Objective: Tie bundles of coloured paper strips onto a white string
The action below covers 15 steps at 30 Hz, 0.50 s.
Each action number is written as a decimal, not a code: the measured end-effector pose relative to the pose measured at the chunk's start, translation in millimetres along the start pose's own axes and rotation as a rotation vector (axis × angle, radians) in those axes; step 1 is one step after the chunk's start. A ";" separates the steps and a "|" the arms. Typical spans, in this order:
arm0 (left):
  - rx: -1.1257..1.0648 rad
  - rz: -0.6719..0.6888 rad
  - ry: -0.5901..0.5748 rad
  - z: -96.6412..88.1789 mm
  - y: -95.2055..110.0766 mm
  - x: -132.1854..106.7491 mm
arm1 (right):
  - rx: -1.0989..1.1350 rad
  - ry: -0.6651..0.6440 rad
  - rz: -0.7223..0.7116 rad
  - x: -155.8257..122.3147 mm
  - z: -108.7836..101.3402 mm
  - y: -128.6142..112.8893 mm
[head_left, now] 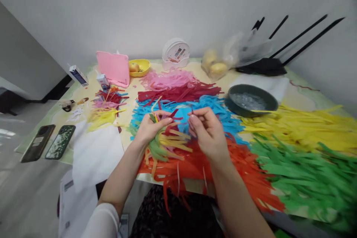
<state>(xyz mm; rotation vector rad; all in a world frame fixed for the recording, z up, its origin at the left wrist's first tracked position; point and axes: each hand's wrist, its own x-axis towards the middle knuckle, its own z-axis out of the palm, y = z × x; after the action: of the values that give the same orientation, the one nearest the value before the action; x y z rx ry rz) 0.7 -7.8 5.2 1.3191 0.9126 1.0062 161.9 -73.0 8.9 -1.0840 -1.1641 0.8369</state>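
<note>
My left hand (150, 128) is closed around a mixed bundle of paper strips (167, 143) in green, yellow, orange and red, held just above the table. My right hand (208, 130) is beside it with the fingers pinched together on a thin dark red strip (192, 112). Both hands hover over heaps of cut paper: orange strips (240, 167) under them, blue strips (212, 109) just behind, dark red strips (178, 93) and pink strips (170, 79) farther back.
Big heaps of yellow strips (304, 126) and green strips (304, 174) fill the right. A dark bowl (251, 101) stands behind them. At the left lie a small mixed pile (107, 106), white paper (95, 152), two phones (48, 142), a pink case (113, 67).
</note>
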 end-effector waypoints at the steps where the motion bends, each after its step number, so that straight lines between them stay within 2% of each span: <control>1: 0.026 0.027 0.028 0.6 -1.2 -0.3 | -0.046 0.019 -0.004 -3.4 -0.5 0.1; 6: 0.235 0.227 0.113 4.6 -3.9 -3.7 | -0.233 -0.043 0.029 -14.5 3.5 -1.4; 11: 0.459 0.496 0.131 9.6 -6.1 -6.3 | -0.244 -0.042 0.070 -12.8 7.5 1.4; 15: 0.557 0.620 0.170 11.7 -7.9 -6.9 | -0.213 -0.032 0.100 -11.0 6.9 1.5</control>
<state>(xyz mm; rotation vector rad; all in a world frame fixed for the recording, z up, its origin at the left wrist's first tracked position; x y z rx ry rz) 10.0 -18.0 -2.3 2.0912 0.9718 1.4103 152.7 -81.3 4.5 -1.3171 -1.2544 0.8231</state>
